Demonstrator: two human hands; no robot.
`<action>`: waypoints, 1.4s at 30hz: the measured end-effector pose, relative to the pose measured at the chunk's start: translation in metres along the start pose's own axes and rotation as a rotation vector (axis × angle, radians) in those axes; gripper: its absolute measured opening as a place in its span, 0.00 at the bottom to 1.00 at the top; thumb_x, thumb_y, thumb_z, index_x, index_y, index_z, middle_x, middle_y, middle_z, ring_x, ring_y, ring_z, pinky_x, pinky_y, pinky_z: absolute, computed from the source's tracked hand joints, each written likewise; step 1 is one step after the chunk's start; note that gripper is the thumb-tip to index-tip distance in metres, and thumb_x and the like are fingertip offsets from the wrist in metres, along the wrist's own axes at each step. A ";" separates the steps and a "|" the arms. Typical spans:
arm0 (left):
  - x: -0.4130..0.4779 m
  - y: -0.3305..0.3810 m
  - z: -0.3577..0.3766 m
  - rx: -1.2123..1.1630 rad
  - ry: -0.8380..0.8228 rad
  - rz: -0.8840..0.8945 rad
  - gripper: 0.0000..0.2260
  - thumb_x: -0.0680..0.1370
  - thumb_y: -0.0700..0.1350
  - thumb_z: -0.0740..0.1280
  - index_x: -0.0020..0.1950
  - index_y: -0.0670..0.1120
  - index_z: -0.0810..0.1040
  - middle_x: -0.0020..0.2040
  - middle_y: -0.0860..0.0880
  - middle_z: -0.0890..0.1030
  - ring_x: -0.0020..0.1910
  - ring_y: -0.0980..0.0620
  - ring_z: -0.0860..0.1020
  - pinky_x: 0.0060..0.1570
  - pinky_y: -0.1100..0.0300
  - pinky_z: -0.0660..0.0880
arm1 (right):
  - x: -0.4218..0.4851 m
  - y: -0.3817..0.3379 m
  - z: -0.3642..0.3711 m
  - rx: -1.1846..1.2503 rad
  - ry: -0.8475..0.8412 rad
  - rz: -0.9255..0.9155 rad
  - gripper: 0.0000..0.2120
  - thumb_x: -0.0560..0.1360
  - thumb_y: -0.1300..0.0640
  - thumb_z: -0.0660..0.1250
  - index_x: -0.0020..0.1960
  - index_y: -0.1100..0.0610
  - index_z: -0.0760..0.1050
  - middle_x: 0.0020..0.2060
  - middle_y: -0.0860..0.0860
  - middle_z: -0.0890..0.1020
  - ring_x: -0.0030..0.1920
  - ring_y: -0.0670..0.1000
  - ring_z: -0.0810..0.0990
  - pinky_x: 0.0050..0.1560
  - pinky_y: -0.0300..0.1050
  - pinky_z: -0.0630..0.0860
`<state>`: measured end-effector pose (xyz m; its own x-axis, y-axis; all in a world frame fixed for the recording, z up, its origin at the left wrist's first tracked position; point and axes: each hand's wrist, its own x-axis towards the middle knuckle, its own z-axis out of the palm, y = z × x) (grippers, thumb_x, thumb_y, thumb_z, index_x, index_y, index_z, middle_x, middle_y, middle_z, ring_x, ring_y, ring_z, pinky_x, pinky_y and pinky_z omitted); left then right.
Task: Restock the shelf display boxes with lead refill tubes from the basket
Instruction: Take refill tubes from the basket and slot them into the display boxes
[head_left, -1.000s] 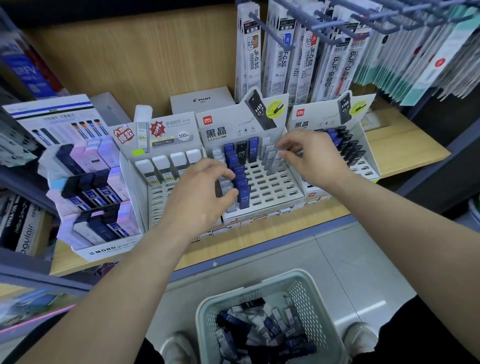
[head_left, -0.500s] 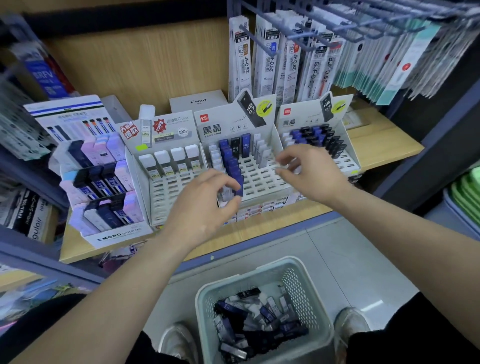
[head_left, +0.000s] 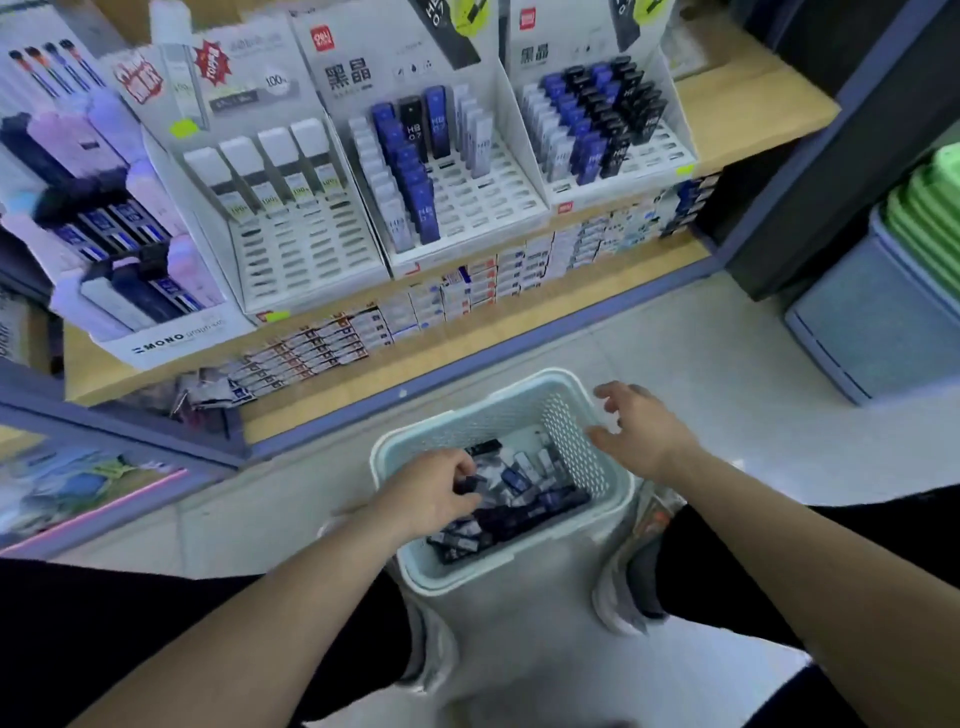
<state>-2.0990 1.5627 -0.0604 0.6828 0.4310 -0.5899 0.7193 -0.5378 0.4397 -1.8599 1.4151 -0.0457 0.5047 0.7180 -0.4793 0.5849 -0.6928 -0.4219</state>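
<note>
Left hand (head_left: 431, 493) in basket (head_left: 550, 376), fingers pinching dark lead refill tube (head_left: 470, 483); right hand (head_left: 639, 431) hovers spread, empty. Risk: jumbled pile, loose pinch, tube slips.

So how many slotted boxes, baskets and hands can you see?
Slotted boxes: 3, left, middle, right
Basket: 1
Hands: 2, left hand pinching a dark tube, right hand with fingers spread
Total: 6

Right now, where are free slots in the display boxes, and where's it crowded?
Free: left display box, slots in front of four white tubes; middle display box, front grid right of the blue column; right display box, front-right rows. Crowded: basket, piled with lead refill tubes.
</note>
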 end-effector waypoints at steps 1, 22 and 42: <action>0.007 -0.002 0.011 0.011 -0.021 -0.013 0.18 0.76 0.55 0.72 0.64 0.51 0.75 0.61 0.51 0.78 0.57 0.51 0.77 0.58 0.53 0.76 | 0.000 0.007 0.009 0.014 -0.003 0.016 0.29 0.77 0.48 0.68 0.75 0.53 0.64 0.66 0.53 0.73 0.59 0.55 0.78 0.60 0.48 0.73; 0.115 -0.031 0.091 0.193 -0.176 0.020 0.47 0.65 0.71 0.73 0.78 0.52 0.63 0.71 0.50 0.65 0.68 0.47 0.65 0.69 0.49 0.65 | 0.042 0.021 0.084 0.156 0.227 0.073 0.13 0.80 0.49 0.59 0.60 0.56 0.67 0.50 0.54 0.74 0.40 0.58 0.77 0.40 0.56 0.78; 0.118 -0.024 0.101 0.252 -0.349 0.081 0.31 0.68 0.68 0.73 0.66 0.55 0.76 0.60 0.48 0.78 0.57 0.46 0.76 0.53 0.52 0.76 | 0.046 0.018 0.082 0.046 0.189 0.041 0.11 0.80 0.48 0.59 0.54 0.55 0.68 0.44 0.52 0.73 0.37 0.58 0.74 0.36 0.47 0.69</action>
<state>-2.0484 1.5534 -0.2091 0.6204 0.1329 -0.7729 0.5823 -0.7383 0.3405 -1.8788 1.4303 -0.1384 0.6405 0.6858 -0.3455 0.5340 -0.7211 -0.4414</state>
